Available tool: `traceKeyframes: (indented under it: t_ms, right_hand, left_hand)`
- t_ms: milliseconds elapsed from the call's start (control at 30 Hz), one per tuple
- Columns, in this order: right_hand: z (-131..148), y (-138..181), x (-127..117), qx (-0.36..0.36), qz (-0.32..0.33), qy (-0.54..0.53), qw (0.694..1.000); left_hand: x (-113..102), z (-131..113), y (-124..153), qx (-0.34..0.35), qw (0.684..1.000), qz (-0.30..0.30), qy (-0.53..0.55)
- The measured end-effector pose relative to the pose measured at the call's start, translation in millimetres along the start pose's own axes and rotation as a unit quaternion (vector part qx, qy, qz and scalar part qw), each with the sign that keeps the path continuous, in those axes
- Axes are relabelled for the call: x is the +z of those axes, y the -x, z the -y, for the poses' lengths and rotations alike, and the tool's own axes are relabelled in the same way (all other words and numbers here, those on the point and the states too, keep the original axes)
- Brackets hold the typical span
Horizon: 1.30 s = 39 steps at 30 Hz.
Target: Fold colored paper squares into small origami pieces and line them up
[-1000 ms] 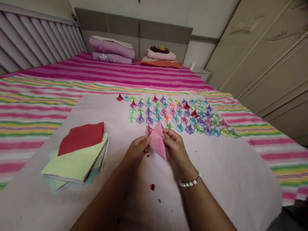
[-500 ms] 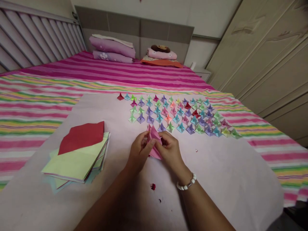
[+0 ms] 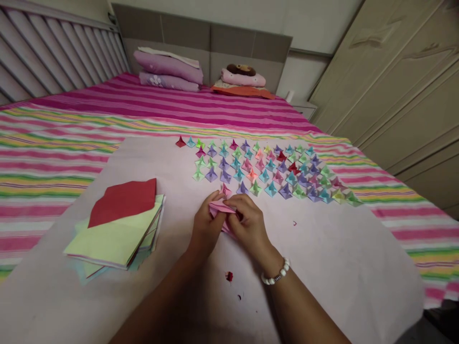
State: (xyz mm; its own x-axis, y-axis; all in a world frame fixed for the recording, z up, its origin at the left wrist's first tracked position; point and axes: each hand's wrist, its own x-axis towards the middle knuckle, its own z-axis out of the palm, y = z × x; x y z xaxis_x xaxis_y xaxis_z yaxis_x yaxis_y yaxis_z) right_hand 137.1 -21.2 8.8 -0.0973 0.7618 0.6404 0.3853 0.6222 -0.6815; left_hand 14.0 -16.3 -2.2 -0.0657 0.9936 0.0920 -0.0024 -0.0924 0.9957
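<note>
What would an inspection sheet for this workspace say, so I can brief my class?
Surface: pale flat panel on a multicoloured striped bed cover.
Working items: pink folded paper; rows of small multicoloured folded-paper shapes; stack of coloured paper sheets, red uppermost.
Clutter: small dark-red scrap, thin reddish curl.
Hands: left hand and right hand both hold the pink folded paper.
Cables: nothing seen on the panel.
Surroundings: folded purple bedding, grey rectangular headboard, cream panelled wardrobe.

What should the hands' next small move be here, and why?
Probably pinch the bend in the pink paper to sharpen it. The left hand and right hand both grip the paper, fingers close together, and it seems bent between them, without the clear points of the folded shapes lined up beyond.
</note>
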Motion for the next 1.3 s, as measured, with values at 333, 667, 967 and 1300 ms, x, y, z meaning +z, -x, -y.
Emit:
traceKeyframes:
  t_ms: [333, 667, 967, 1300]
  right_hand:
    - [9.6, 3.3, 4.9, -0.044, -0.02, 0.051, 0.998]
    - [8.1, 0.6, 3.6, 0.056, -0.085, 0.025, 0.995]
    - [4.9, 7.7, 7.4, -0.09, -0.027, 0.118, 0.989]
    - [8.2, 2.7, 4.1, 0.017, -0.09, 0.046, 0.995]
  left_hand:
    - [1.5, -13.1, 4.5, -0.041, 0.995, -0.087, 0.037]
    - [2.2, -9.7, 0.8, -0.081, 0.993, -0.053, 0.061]
    - [-1.0, -12.7, 4.6, -0.057, 0.993, -0.048, 0.094]
    - [-1.3, -16.1, 2.9, -0.057, 0.996, -0.048, 0.042]
